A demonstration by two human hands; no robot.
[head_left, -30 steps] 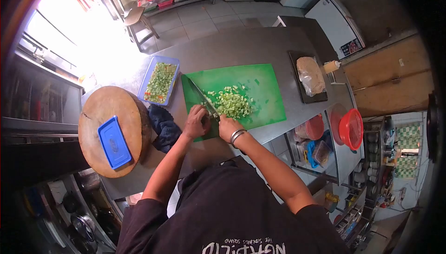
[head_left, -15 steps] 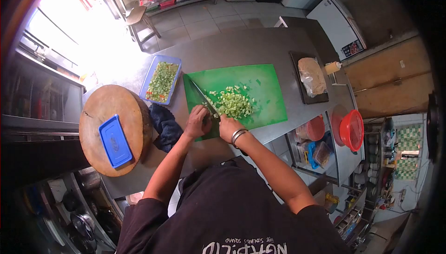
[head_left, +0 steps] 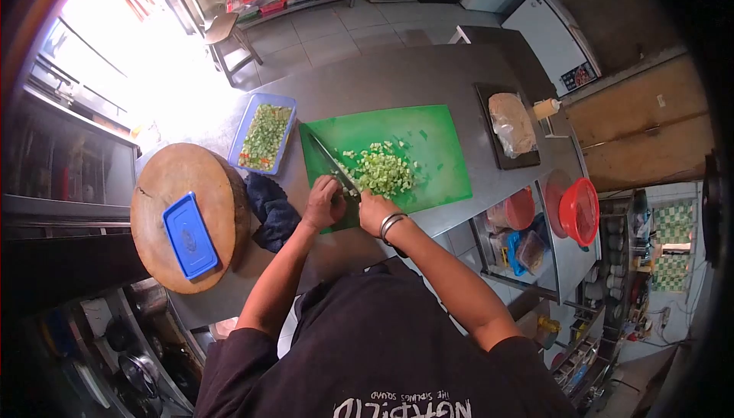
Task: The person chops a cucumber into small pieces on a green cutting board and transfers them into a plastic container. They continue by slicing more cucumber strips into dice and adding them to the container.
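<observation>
A green cutting board [head_left: 436,139] lies on the metal table, with a heap of chopped pale green vegetable [head_left: 384,170] on it. My right hand [head_left: 378,213], with bracelets at the wrist, is closed round the handle of a knife [head_left: 330,157], whose blade points up and left across the board. Close to the blade's left side, at the board's lower left edge, my left hand [head_left: 325,201] has its fingers curled and pressed together; what they hold is too small to make out. Left of the board, a clear-blue container [head_left: 266,137] holds diced vegetables.
A round wooden block [head_left: 164,189] bears a blue lid [head_left: 190,236]. Beside it lies a dark cloth [head_left: 271,212]. On the right are a dark tray [head_left: 493,139] with a plastic-wrapped item [head_left: 512,123], a bottle [head_left: 546,109] and a red basket [head_left: 579,213].
The knife blade has shifted slightly relative to the board, beside my left hand. Both hands stay in nearly the same place, and the whole view has shifted a little.
</observation>
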